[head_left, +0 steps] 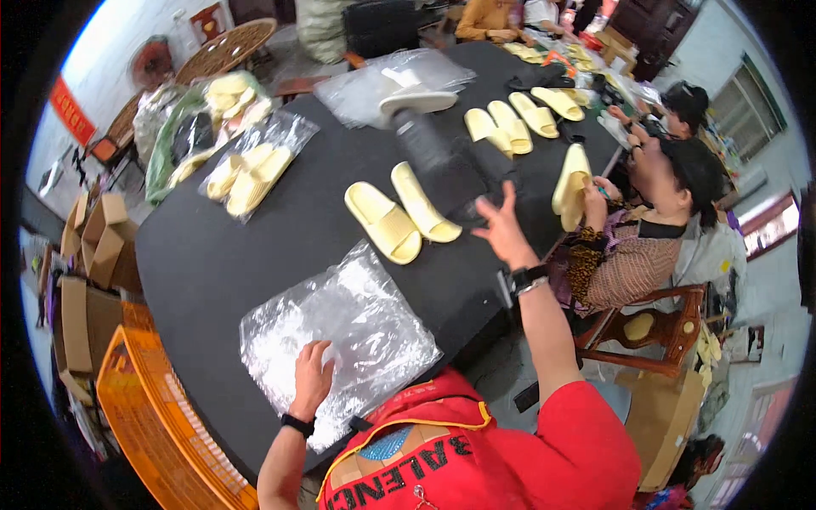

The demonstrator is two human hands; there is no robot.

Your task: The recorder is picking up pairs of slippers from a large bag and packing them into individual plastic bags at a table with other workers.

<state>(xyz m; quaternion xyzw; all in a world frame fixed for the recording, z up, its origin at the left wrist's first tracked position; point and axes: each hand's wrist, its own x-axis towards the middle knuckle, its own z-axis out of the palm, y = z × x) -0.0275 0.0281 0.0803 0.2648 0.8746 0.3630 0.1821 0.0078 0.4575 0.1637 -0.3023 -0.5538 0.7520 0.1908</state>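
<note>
My left hand (313, 378) rests on a stack of clear plastic bags (365, 310) at the near side of the black table, fingers loosely extended and not gripping. My right hand (503, 228) is held over the table's right side, its fingers spread and nothing in them. Just beyond it is a black object (438, 157), smeared by motion, so its kind cannot be made out. Left of that hand lie two pale yellow slippers, one (382, 221) nearer and one (425, 204) beside it, angled side by side.
Bagged yellow slippers (255, 174) lie at the table's left. More yellow slippers (500, 127), a white slipper (416, 102) and plastic sheeting (353, 89) are farther back. At right a seated co-worker holds a yellow slipper (572, 187). An orange crate (153, 408) stands at lower left.
</note>
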